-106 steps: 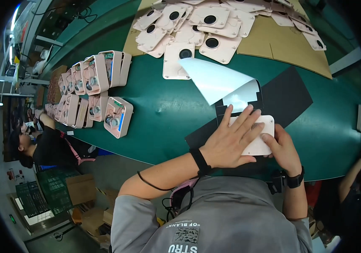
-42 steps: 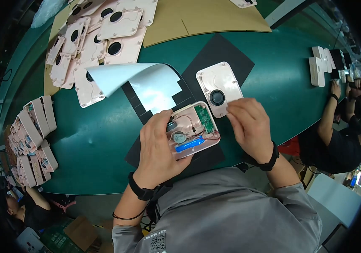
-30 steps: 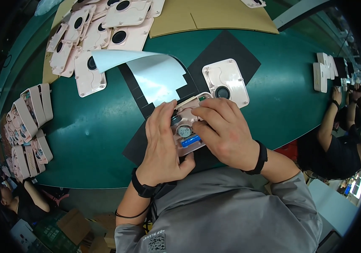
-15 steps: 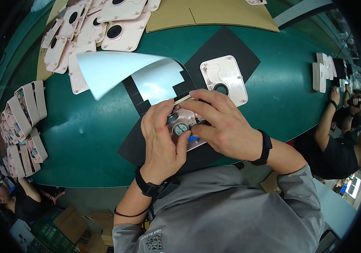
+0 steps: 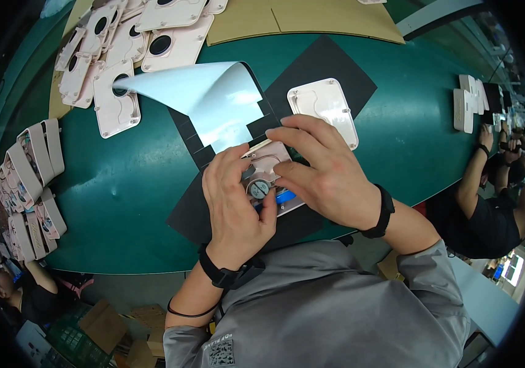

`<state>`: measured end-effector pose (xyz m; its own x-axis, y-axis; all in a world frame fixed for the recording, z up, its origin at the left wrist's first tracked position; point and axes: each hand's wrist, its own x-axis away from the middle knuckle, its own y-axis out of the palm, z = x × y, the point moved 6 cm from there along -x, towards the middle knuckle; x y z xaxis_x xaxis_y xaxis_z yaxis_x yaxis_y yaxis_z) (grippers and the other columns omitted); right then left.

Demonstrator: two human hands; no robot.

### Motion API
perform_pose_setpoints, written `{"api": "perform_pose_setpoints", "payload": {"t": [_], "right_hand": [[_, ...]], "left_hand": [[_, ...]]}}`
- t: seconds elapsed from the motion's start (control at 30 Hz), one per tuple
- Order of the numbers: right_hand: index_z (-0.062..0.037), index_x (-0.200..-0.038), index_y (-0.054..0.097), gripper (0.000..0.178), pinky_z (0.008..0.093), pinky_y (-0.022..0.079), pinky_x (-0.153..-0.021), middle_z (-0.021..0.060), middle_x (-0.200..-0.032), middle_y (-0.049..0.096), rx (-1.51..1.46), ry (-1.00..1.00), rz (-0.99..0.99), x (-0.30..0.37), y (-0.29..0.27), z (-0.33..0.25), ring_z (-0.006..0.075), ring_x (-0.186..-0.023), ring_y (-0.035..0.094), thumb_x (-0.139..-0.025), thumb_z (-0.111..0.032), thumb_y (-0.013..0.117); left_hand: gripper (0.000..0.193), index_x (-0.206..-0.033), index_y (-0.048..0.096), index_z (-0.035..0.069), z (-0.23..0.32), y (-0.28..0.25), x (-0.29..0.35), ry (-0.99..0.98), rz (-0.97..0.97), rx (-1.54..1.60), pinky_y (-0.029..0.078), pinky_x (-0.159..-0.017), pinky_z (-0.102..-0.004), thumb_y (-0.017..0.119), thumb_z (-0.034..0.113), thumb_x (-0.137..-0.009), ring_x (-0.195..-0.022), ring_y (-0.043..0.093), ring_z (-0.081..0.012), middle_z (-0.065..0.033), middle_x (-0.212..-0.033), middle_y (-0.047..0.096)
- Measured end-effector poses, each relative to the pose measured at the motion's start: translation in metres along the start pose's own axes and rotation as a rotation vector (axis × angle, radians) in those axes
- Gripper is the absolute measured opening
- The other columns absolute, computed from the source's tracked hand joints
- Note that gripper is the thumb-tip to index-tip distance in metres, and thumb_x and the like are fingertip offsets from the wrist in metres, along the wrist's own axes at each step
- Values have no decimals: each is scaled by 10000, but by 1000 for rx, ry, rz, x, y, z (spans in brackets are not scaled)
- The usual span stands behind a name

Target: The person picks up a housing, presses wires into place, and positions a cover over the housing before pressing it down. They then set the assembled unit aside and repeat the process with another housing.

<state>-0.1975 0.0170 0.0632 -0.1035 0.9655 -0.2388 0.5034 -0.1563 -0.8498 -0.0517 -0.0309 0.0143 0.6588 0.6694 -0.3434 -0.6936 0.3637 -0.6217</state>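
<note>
Both hands (image 5: 238,202) (image 5: 324,172) pinch a rounded pink plastic casing (image 5: 268,178).

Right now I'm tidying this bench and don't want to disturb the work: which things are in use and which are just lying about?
In use:
- open pink housing, held by left hand and right hand
- black mat beneath it
- pink cover plate beside it

Lying about:
- curled white sheet
- pile of pink covers
- upright pink units
- cardboard

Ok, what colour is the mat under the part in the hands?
Black, lying on the green table; the head view shows the mat plainly.
</note>
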Motion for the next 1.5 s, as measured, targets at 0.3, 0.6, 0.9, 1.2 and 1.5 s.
{"api": "perform_pose_setpoints", "payload": {"t": [0.3, 0.6, 0.9, 1.2, 1.5], "right_hand": [[-26, -1005, 734, 259, 493, 499, -1059, 165, -1429, 587, -17, 25, -51, -3, 20, 9, 390, -1355, 527, -764, -58, 823], [-47, -1022, 747, 298, 507, 480, -1077, 164, -1451, 575, -155, 109, -61, 21, -45, 21, 393, -1383, 510, -739, -68, 838], [-56, -973, 767, 220, 446, 506, -1026, 130, -1329, 645, 167, -166, -295, 15, -43, 1, 350, -1272, 580, -780, -157, 734], [-51, -942, 745, 200, 387, 545, -810, 58, -1055, 702, 79, -65, -224, 10, -21, 11, 268, -978, 652, -771, -155, 730], [-21, -954, 729, 218, 368, 496, -712, 67, -1015, 641, 176, -51, 52, 26, 0, -10, 242, -890, 607, -764, -128, 724]], "left_hand": [[731, -1420, 410, 51, 0, 3, -2, 17, -17, -18, 317, -1138, -618, 770, 8, -785, -1385, 443, -491, -246, -1511, 466], [532, -1332, 568, 160, 5, 0, 0, -16, -58, -114, 197, -1170, -728, 727, 37, -839, -1488, 341, -512, -226, -1607, 402], [266, -1006, 770, 183, 4, 1, 2, 37, -79, -54, 199, -1189, -709, 726, 26, -797, -1497, 348, -482, -194, -1586, 466], [227, -981, 816, 197, 11, 3, -2, 44, -182, -245, 199, -1186, -718, 747, 71, -805, -1511, 345, -449, -171, -1630, 437], [250, -977, 799, 157, 16, 4, -7, 19, -235, -287, 192, -1210, -684, 698, 4, -807, -1523, 343, -451, -204, -1633, 420]]}}
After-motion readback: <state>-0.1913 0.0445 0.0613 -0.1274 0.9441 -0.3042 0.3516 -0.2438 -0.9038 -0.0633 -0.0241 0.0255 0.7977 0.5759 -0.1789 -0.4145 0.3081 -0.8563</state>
